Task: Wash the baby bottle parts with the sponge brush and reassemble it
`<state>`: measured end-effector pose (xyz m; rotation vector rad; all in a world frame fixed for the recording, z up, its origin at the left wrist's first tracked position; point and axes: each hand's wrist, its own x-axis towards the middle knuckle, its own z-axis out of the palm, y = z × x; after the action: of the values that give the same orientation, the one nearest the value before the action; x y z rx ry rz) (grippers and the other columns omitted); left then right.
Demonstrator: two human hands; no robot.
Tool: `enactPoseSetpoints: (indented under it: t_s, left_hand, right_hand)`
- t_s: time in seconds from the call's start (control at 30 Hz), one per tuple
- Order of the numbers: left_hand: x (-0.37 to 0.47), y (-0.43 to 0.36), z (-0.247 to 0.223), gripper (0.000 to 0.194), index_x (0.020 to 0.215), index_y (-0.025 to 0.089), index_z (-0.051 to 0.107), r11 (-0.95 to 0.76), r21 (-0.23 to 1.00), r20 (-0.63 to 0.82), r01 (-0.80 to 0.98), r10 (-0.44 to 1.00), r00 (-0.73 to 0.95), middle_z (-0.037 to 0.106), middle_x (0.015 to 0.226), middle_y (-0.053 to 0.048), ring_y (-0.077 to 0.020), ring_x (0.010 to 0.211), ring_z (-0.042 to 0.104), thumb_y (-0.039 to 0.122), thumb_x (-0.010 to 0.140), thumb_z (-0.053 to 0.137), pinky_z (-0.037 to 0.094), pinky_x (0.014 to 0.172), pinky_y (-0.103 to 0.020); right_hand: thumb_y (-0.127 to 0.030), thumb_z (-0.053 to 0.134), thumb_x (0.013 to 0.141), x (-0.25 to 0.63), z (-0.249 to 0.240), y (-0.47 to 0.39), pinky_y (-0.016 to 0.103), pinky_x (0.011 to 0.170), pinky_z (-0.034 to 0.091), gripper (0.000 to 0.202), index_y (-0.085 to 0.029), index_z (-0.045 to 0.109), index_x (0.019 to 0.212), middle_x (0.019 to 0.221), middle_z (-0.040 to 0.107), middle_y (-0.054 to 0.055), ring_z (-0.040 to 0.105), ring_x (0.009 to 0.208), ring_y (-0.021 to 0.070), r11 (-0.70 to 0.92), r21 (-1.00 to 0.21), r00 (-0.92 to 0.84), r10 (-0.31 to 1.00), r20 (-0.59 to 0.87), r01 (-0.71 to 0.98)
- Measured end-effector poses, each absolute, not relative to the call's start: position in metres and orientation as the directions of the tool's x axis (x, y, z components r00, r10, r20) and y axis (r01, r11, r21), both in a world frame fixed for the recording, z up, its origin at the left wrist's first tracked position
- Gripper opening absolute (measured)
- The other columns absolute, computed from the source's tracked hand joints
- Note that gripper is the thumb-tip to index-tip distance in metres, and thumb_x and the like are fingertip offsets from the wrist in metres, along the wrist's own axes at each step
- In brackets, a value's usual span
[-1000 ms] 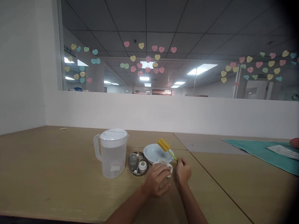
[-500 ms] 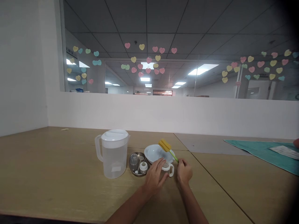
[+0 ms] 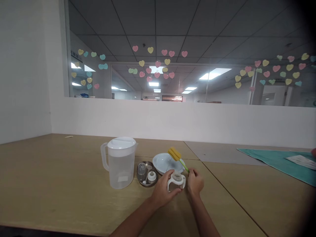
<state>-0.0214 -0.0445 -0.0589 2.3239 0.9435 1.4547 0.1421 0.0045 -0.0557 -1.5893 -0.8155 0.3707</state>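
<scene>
My left hand [image 3: 163, 189] is closed around a clear baby bottle [image 3: 176, 179] with a white handled collar and an uncovered mouth. In my right hand [image 3: 195, 182] is the green handle of a bottle brush [image 3: 174, 154], its yellow sponge head raised up and to the left over a white bowl [image 3: 161, 164]. That bowl stands just behind the bottle. Left of my left hand sits a steel tray [image 3: 147, 184] holding a clear bottle cap [image 3: 141, 169], a white teat ring [image 3: 151, 176] and a small white spoon-like piece [image 3: 145, 180].
A lidded clear plastic pitcher [image 3: 120, 164] stands left of the tray. On the right, a teal cloth [image 3: 269, 158] bears a pale sheet [image 3: 300, 161], with part of another person's hand [image 3: 313, 152] at the frame edge. A low wall and window [image 3: 148, 120] back the table.
My left hand has drawn slightly back and turned, with fingers now around the bottle's side, so its mouth and collar show more. The brush stays almost where it was.
</scene>
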Motion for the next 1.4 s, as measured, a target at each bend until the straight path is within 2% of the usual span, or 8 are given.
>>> enactPoseSetpoints:
  t_s: [0.17,0.4,0.63,0.9,1.0,1.13,1.27,1.4]
  left_hand:
    - [-0.034,-0.04,-0.05,0.058,0.126,0.018,0.046,-0.775,0.378,0.862,0.507,0.494,0.112,0.059,0.121,-0.013,-0.0249,0.107,0.059,0.036,0.076,0.068,0.051,0.087,-0.037]
    - [-0.054,-0.026,-0.036,0.043,0.122,0.021,0.05,-0.695,0.211,0.965,0.688,0.262,-0.032,0.058,0.123,-0.012,-0.0243,0.113,0.056,0.03,0.083,0.062,0.047,0.093,-0.04]
    - [-0.058,-0.016,-0.025,0.038,0.123,0.027,0.054,-0.624,0.101,0.976,0.775,0.212,0.043,0.06,0.124,-0.007,-0.0232,0.11,0.056,0.027,0.085,0.061,0.044,0.092,-0.039]
    - [-0.068,-0.013,-0.015,0.04,0.125,0.029,0.055,-0.557,0.021,0.968,0.831,0.219,0.122,0.057,0.13,-0.005,-0.0245,0.113,0.053,0.017,0.087,0.055,0.04,0.093,-0.043]
    - [-0.075,-0.014,-0.009,0.046,0.126,0.03,0.055,-0.542,-0.019,0.952,0.84,0.248,0.182,0.057,0.13,-0.004,-0.0246,0.113,0.052,0.011,0.085,0.051,0.039,0.094,-0.043]
    - [-0.09,-0.014,0.0,0.059,0.131,0.031,0.05,-0.554,-0.189,0.886,0.811,0.26,0.384,0.056,0.132,-0.003,-0.0246,0.117,0.05,0.001,0.081,0.046,0.036,0.099,-0.046]
    - [-0.101,-0.012,0.007,0.06,0.131,0.033,0.05,-0.587,-0.352,0.808,0.729,0.202,0.554,0.058,0.129,-0.004,-0.0239,0.118,0.049,-0.001,0.082,0.044,0.033,0.102,-0.047]
    - [-0.101,-0.013,0.016,0.06,0.13,0.032,0.05,-0.621,-0.428,0.718,0.657,0.208,0.665,0.057,0.13,-0.004,-0.0244,0.119,0.047,-0.002,0.081,0.045,0.032,0.102,-0.048]
  right_hand:
    - [-0.038,0.043,0.071,0.142,-0.057,0.005,0.027,0.056,0.03,0.033,-0.02,0.071,0.077,0.077,0.07,0.009,0.054,0.064,0.0209,0.081,-0.956,0.725,0.635,0.266,0.28]
    - [-0.049,0.042,0.079,0.138,-0.056,0.004,0.026,0.053,0.03,0.04,-0.021,0.069,0.076,0.071,0.069,0.008,0.055,0.06,0.0199,0.097,-0.934,0.737,0.589,0.333,0.345]
    - [-0.058,0.042,0.08,0.126,-0.059,0.002,0.025,0.05,0.024,0.044,-0.024,0.07,0.078,0.059,0.062,0.003,0.048,0.049,0.0161,0.046,-0.816,0.666,0.551,0.502,0.577]
    - [-0.042,0.044,0.083,0.136,-0.074,0.016,0.025,0.058,0.032,0.035,-0.019,0.07,0.082,0.056,0.056,0.002,0.051,0.056,0.0152,0.101,-0.662,0.641,0.179,0.746,0.743]
    - [-0.036,0.046,0.081,0.14,-0.076,0.016,0.025,0.062,0.036,0.031,-0.018,0.071,0.08,0.054,0.056,0.002,0.052,0.057,0.0155,0.147,-0.586,0.553,0.213,0.805,0.797]
    - [-0.032,0.047,0.08,0.14,-0.076,0.014,0.027,0.067,0.038,0.028,-0.02,0.071,0.077,0.057,0.06,0.003,0.054,0.058,0.015,0.214,-0.484,0.431,0.251,0.867,0.848]
    - [-0.031,0.046,0.077,0.14,-0.074,0.013,0.027,0.066,0.038,0.028,-0.02,0.072,0.074,0.055,0.06,0.004,0.053,0.056,0.0152,0.226,-0.469,0.406,0.276,0.871,0.854]
    - [-0.029,0.046,0.076,0.14,-0.073,0.011,0.026,0.065,0.037,0.028,-0.02,0.072,0.071,0.054,0.061,0.004,0.053,0.055,0.0152,0.229,-0.468,0.408,0.265,0.874,0.853]
